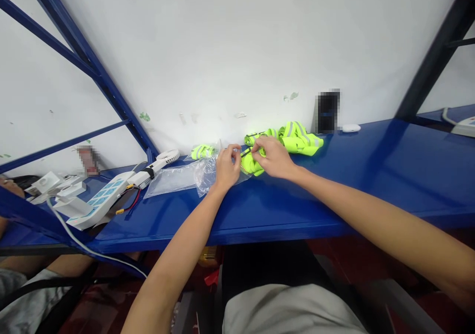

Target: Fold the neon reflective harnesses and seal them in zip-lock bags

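In the head view, my left hand (227, 167) is closed at a crumpled clear plastic bag (206, 173), its fingers curled in against the thumb. My right hand (273, 157) pinches a small rolled neon-yellow reflective vest (251, 164) with a dark strip on it. Clear plastic also shows under the near side of that roll; whether the roll lies inside it I cannot tell. Right behind my right hand lies another neon-yellow bundle (260, 135), beside a looser neon-yellow vest (300, 139) with grey stripes. A bagged neon-yellow bundle (202, 151) rests left of my left hand.
The blue table (356, 180) meets a white wall. On the left are a flat plastic bag (171, 179), a white handheld fan (167, 156), a power strip (102, 200) and a red-black cable (132, 203). A dark phone-like object (327, 112) leans near a white case (351, 128). Another person sits left.
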